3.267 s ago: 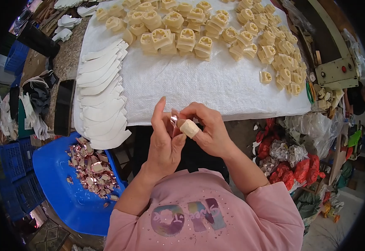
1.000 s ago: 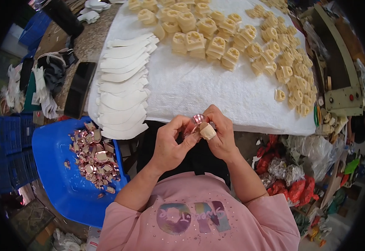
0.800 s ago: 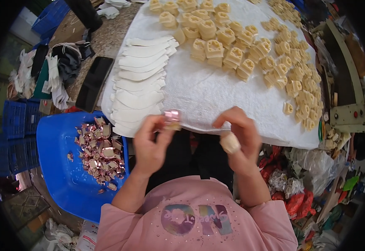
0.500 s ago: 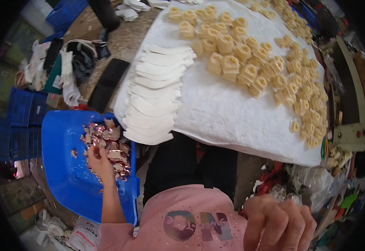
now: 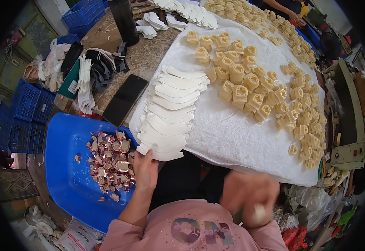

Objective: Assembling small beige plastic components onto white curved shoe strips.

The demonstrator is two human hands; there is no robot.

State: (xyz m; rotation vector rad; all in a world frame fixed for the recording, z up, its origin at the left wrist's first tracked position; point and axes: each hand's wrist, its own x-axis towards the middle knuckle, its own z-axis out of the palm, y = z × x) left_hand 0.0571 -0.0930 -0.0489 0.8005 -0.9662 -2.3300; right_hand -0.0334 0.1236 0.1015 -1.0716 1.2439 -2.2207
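Observation:
Overlapping white curved strips [image 5: 170,113] lie in a row on the white cloth [image 5: 222,138]. My left hand [image 5: 146,171] is at the nearest strip, its fingers closed at that strip's left end. Over my lap, close to the table's front edge, my right hand [image 5: 251,194] is smeared by motion; its fingers cannot be made out. A small pale patch shows on it, too blurred to name. To the left of my left hand stands a blue plastic tub [image 5: 65,167] with a heap of shiny copper-pink and beige pieces [image 5: 111,165].
Several cream-coloured hollow moulded pieces [image 5: 237,73] cover the cloth's middle and right. A black phone [image 5: 125,100] and a black cylinder [image 5: 123,23] are on the table at left. Blue crates [image 5: 31,100] stand at far left. Another person's hand [image 5: 293,16] shows at the far right.
My left hand has left the heap in the tub and moved right to the nearest white strip. My right hand has moved up and left toward the table edge. The view has shifted.

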